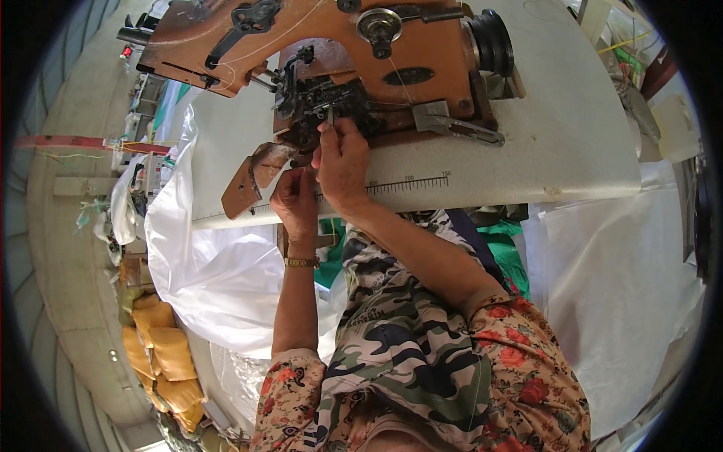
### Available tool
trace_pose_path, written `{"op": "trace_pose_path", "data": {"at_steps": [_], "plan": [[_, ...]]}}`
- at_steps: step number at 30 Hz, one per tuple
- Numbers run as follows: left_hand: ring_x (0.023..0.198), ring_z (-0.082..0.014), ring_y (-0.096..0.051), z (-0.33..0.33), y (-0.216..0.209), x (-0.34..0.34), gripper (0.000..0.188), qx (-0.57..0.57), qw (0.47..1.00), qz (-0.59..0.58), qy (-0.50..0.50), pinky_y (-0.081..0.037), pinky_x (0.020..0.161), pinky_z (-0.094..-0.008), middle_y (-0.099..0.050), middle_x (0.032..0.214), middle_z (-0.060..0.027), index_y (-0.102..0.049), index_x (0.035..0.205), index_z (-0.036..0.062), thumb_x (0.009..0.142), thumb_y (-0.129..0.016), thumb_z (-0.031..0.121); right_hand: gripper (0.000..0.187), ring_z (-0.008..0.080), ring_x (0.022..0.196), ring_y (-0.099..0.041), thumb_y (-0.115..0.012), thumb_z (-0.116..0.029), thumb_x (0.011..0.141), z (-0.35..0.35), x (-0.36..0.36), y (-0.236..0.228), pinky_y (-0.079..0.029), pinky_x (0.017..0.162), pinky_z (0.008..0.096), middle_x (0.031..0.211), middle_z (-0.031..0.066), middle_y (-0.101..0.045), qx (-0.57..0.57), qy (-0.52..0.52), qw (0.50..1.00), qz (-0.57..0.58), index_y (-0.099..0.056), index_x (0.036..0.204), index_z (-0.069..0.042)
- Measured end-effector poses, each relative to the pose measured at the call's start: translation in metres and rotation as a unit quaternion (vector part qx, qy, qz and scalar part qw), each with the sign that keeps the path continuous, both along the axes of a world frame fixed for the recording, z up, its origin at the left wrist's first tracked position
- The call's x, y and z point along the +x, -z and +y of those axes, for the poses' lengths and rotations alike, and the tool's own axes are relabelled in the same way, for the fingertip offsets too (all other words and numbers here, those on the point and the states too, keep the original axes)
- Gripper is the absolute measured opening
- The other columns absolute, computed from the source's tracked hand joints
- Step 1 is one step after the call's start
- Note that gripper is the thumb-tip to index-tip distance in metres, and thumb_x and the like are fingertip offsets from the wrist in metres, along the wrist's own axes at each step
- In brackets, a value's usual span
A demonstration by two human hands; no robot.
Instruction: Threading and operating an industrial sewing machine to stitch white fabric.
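Observation:
A brown industrial sewing machine (444,68) stands on the pale worktable, its dark inner mechanism (324,102) exposed. My right hand (344,166) reaches up to that mechanism, fingers closed round a slim silver metal tool (330,115). The tool's tip points into the dark parts; its full shape is hidden by my fingers. Just below and to the left, my left hand (295,200) is pinched at the machine's lower edge. Whatever lies between those fingertips is too small to make out. Beside it, a brown cover plate (242,188) hangs swung outward from the machine.
A printed ruler scale (410,183) runs along the table's front edge. White sheet material (203,264) drapes down at the left, and more white sheeting (617,279) hangs at the right. Yellow-orange bundles (167,350) are stacked at the lower left. Thread runs across the machine's handwheel side.

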State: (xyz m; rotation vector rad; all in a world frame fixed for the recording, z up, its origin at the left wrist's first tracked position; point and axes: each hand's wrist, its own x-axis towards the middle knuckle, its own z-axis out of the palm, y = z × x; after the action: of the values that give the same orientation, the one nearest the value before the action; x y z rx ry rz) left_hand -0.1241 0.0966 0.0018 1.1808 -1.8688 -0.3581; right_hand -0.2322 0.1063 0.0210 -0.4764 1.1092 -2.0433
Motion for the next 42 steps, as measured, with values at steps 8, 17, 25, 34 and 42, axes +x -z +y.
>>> {"op": "trace_pose_path", "data": {"at_steps": [8,17,25,34,42], "plan": [[0.056,-0.0067,-0.050,-0.001,0.001,-0.001,0.009,-0.006,1.000,0.004,-0.004,-0.044,0.053,-0.0229,-0.061,0.064,-0.0050,-0.062,0.079,0.0005,0.081,-0.065,0.009,0.012,0.0067,0.037,-0.037,-0.046,-0.017,0.092,0.008,0.000,-0.010,-0.029,0.033,0.0224,0.049,0.0007,-0.044,-0.045,-0.046,0.987,-0.149,-0.052,0.087,-0.007],[0.057,-0.0049,-0.042,-0.002,0.002,0.008,0.012,0.012,1.000,0.026,-0.009,-0.040,0.052,-0.0211,-0.059,0.063,-0.0035,-0.061,0.079,0.0002,0.085,-0.062,0.011,0.013,0.0080,0.036,-0.037,-0.045,-0.018,0.092,0.051,-0.012,-0.020,-0.029,0.034,0.0235,0.050,0.0010,-0.044,0.009,-0.114,0.981,-0.159,-0.051,0.088,-0.007],[0.065,-0.0053,-0.053,0.043,-0.032,-0.029,0.017,0.208,0.926,0.297,0.107,-0.042,0.057,-0.0187,-0.063,0.078,-0.0016,-0.062,0.095,0.0010,0.085,-0.063,0.015,0.018,0.0072,0.035,-0.034,-0.044,-0.021,0.094,0.107,-0.020,-0.024,-0.031,0.035,0.0219,0.050,0.0000,-0.043,-0.008,-0.201,0.968,-0.150,-0.050,0.089,-0.004],[0.067,-0.0048,-0.048,0.063,-0.054,-0.048,0.017,0.282,0.859,0.386,0.180,-0.040,0.058,-0.0179,-0.059,0.078,0.0008,-0.063,0.095,0.0029,0.083,-0.065,0.016,0.019,0.0060,0.033,-0.032,-0.044,-0.022,0.094,0.134,-0.017,-0.028,-0.030,0.033,0.0205,0.048,-0.0003,-0.042,-0.011,-0.230,0.968,-0.096,-0.049,0.090,-0.005],[0.062,-0.0056,-0.045,0.065,-0.052,-0.060,0.009,0.209,0.902,0.342,0.161,-0.036,0.056,-0.0199,-0.055,0.070,0.0014,-0.061,0.080,0.0023,0.085,-0.060,0.010,0.020,0.0055,0.033,-0.037,-0.046,-0.023,0.094,0.143,-0.027,-0.023,-0.027,0.031,0.0199,0.046,-0.0009,-0.042,-0.014,-0.244,0.966,-0.088,-0.051,0.089,-0.005]]}}
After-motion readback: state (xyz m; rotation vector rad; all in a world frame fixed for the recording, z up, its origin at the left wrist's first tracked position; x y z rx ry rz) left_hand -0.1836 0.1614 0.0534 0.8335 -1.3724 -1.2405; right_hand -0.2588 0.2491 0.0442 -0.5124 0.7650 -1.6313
